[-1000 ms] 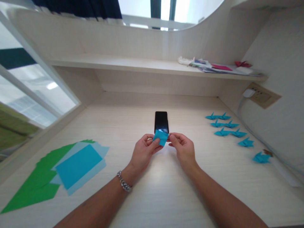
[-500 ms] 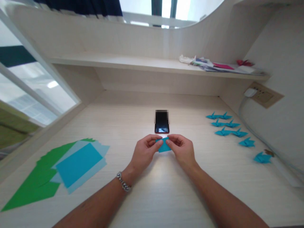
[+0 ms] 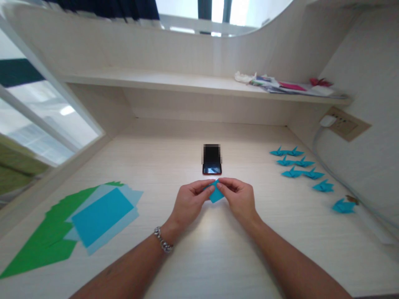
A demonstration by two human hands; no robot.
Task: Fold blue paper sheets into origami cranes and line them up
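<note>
Between my two hands is a small folded piece of blue origami paper (image 3: 217,196), one corner pointing down toward me. My left hand (image 3: 192,201), with a chain bracelet (image 3: 162,240) on its wrist, pinches the paper's left side between thumb and fingers. On the opposite side, the thumb and fingers of my right hand (image 3: 240,197) pinch it as well. The fingertips almost meet at the paper's top and cover part of it. Just beyond them a phone (image 3: 212,160) lies on the table, its screen partly pixelated.
Blue paper sheets (image 3: 102,216) overlap green paper (image 3: 52,245) at the left. Several folded blue paper cranes (image 3: 302,173) stand in rows at the right, near a white cable (image 3: 330,172) and a wall socket (image 3: 347,124). A shelf (image 3: 174,81) with papers runs along the back.
The blue paper has turned slightly between my fingers, so a corner now points downward. My hands have stayed in nearly the same place, fingertips closer together.
</note>
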